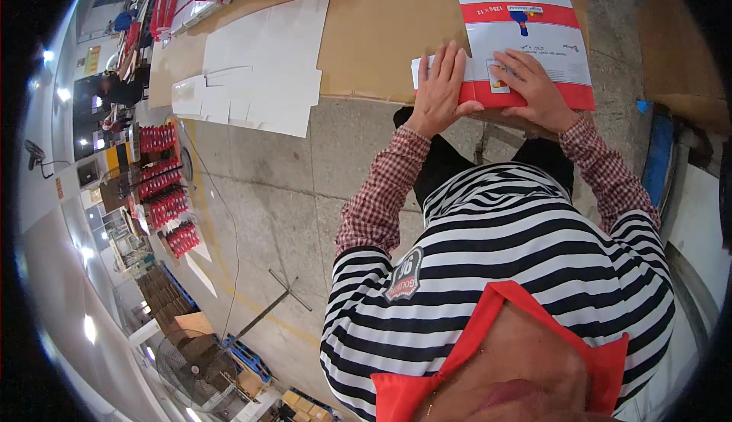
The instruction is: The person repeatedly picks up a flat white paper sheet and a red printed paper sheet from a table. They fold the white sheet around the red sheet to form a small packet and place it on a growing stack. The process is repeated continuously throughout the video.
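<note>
Both hands (488, 86) flat, palms down, fingers spread

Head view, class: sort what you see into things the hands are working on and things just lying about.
In hand:
- red and white flat carton, pressed by left hand and right hand
- brown table under it

Lying about:
- white flat cardboard
- red carton stacks
- floor fan

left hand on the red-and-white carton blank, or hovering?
Touching. Head view: the left hand lies flat, fingers spread, on the near edge of the red-and-white carton blank, no gap visible.
</note>
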`<state>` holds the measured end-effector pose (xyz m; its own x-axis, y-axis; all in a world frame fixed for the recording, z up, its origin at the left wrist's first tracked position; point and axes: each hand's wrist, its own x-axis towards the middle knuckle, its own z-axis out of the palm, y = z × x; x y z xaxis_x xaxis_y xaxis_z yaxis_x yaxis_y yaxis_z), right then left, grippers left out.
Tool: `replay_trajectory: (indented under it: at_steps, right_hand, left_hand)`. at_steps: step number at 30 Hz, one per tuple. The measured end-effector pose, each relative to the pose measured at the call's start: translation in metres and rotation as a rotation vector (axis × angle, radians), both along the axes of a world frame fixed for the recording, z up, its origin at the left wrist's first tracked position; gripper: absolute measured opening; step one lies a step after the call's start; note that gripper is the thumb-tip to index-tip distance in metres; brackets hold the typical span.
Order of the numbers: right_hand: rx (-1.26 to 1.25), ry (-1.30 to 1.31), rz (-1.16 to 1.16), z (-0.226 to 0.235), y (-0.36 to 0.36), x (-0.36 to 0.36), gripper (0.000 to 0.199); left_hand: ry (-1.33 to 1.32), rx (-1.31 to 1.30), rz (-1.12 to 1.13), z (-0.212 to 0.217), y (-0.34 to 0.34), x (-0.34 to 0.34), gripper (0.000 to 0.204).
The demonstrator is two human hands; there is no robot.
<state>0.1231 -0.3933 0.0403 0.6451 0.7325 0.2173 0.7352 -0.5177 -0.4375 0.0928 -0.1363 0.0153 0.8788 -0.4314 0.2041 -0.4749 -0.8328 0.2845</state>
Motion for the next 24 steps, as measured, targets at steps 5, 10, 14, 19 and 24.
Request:
replay_trajectory:
  at_steps: [5, 10, 14, 19, 24]
  right_hand:
    - [-0.068, -0.082, -0.005, -0.008, 0.002, -0.003, 0.073]
    - [-0.103, -0.04, -0.014, -0.017, -0.003, -0.003, 0.053]
    - [0.017, 0.006, -0.236, -0.007, -0.041, 0.004, 0.05]
    - [1.445, 0.966, -0.908, 0.02, -0.087, -0.031, 0.044]
    - [1.059, 0.523, -0.864, -0.017, -0.029, -0.058, 0.064]
  left_hand:
    - [-0.007, 0.131, 0.018, -0.003, -0.006, 0.0, 0.104]
    - [0.006, 0.223, 0.036, -0.001, -0.017, 0.002, 0.079]
    - [0.004, 0.208, 0.148, -0.008, -0.017, 0.002, 0.068]
    - [0.035, 0.076, 0.216, -0.013, -0.045, 0.0, 0.064]
    - [0.104, -0.352, 0.18, -0.012, -0.138, -0.009, 0.069]
